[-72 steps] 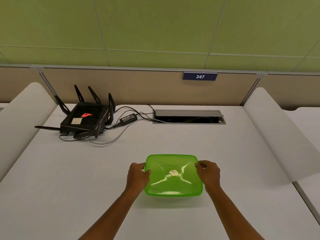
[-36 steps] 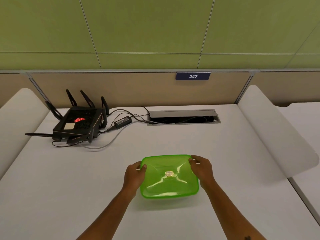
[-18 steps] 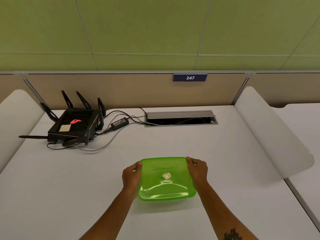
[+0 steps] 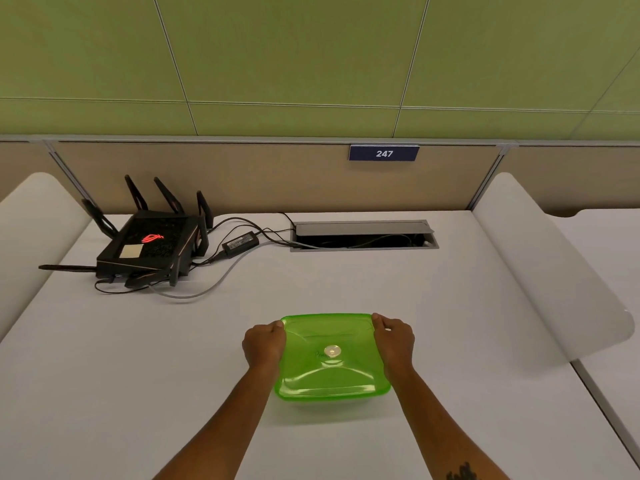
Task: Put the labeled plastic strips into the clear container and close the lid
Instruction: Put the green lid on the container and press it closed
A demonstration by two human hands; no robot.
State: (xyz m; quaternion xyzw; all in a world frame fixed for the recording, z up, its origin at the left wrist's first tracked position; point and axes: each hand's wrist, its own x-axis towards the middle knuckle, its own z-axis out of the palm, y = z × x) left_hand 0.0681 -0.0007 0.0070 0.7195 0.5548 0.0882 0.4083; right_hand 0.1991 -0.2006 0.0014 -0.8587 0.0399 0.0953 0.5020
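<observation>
- Table [image 4: 138,358]: pale grey, carries everything; both forearms reach over its near edge, so the work sits close in front of the body.
- Side dividers, white, rounded: one well out past the right hand [image 4: 393,341], one well out past the left hand [image 4: 264,344].
- Router [image 4: 152,244]: black, antennae up, far ahead of the left hand, cables trailing toward a cable hatch [image 4: 363,235] set in the table, well beyond both hands. Neither is part of the job.
- Number plate [image 4: 383,153] reading 247 on the partition, farther back.
- Lid [image 4: 330,355]: translucent green, square with rounded corners, a small round knob at its middle. It lies flat between the two hands, seemingly seated on the clear container, which is hidden beneath it except perhaps a faint edge at the near side.
- Labeled plastic strips: not visible; presumably inside, but the green tint hides them.
- Left hand: fingers curled over the lid's far left corner, gripping it.
- Right hand: grips the far right corner likewise. Matched corner holds suggest pressing the rim down evenly to snap it shut.
</observation>
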